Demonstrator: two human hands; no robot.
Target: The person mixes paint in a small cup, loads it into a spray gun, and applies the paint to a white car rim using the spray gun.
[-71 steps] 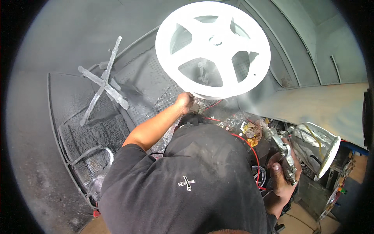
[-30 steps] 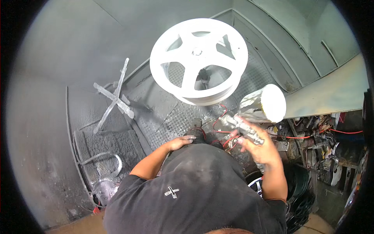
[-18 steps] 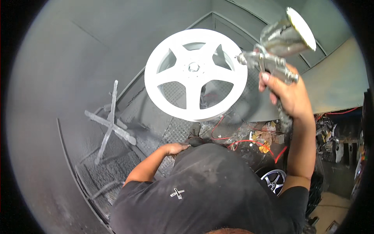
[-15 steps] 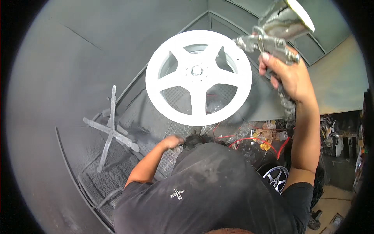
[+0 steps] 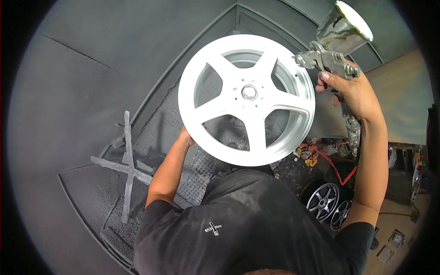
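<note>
A white five-spoke wheel rim (image 5: 256, 127) is raised in the middle of the view, its face toward me. My left hand (image 5: 187, 136) is at its lower-left edge, with the fingers hidden behind the rim. My right hand (image 5: 350, 89) is wrapped round a metal spray gun (image 5: 330, 62) with a cup (image 5: 341, 32) on top; the nozzle is beside the rim's upper-right edge, pointing left. A hose fitting (image 5: 353, 135) hangs from the gun's handle along my forearm.
A grey-coated cross stand (image 5: 129, 170) is at the left by grey booth walls (image 5: 82, 101). Dark and silver wheels (image 5: 323, 201) lie at the lower right, near a red hose (image 5: 338, 176) and crumpled litter (image 5: 310, 160). A pale panel (image 5: 398, 91) runs along the right.
Since half a second ago, my left hand has risen from beside my body to the rim's lower-left edge. My right hand, raised earlier with the gun, has shifted slightly right.
</note>
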